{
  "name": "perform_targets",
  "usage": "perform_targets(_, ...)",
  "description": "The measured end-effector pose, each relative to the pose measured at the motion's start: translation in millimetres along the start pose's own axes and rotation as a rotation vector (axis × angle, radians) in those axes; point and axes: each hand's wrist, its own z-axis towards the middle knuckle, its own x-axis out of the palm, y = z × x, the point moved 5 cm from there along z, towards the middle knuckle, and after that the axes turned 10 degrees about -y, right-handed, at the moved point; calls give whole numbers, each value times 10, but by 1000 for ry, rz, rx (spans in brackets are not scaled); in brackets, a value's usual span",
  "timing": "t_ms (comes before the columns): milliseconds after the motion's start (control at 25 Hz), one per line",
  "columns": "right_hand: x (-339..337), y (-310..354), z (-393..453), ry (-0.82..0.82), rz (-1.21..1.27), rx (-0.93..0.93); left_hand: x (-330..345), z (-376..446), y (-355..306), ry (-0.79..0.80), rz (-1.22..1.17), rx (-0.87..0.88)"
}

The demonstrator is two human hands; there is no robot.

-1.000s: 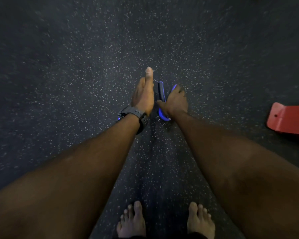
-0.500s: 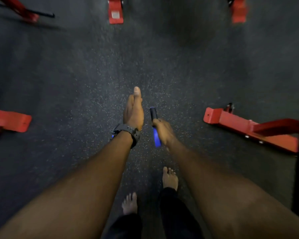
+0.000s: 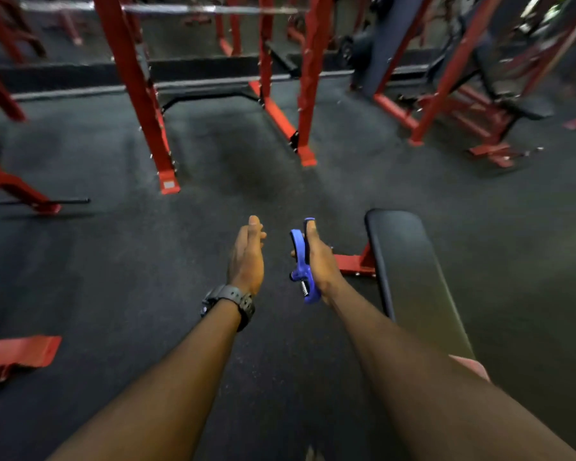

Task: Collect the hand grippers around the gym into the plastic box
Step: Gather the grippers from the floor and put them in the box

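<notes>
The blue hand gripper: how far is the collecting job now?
Done: the blue plastic hand gripper with a metal spring is off the floor. In hand: the right hand is closed around it; the left hand, wearing a black wristwatch, is open and empty. Left: no plastic box is in view, so the gripper must be carried there.

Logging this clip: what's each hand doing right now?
Left hand: open, flat, empty.
Right hand: closed on the blue hand gripper.

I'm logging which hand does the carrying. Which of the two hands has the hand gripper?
The right hand: it is closed on the blue hand gripper. The left hand, with the wristwatch, is open and empty.
</notes>
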Motion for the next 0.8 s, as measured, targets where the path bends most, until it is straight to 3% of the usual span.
perform_targets(200, -1259, 846, -1156, -147, 194, -283, 385, -1011, -1129, 98, -49, 177)
perform_targets(400, -2618, 977, -2169, -291, 275, -456, 1146, -2183, -1880, 325, -170, 274)
perform_targets(640, -3817, 426, -3194, -549, 293, -459, 1972, -3570, -1849, 565, -161, 291)
perform_targets(800, -4452, -167, -3659, -731, 262, -350, 2434, -4331, -1522, 724, -122, 225)
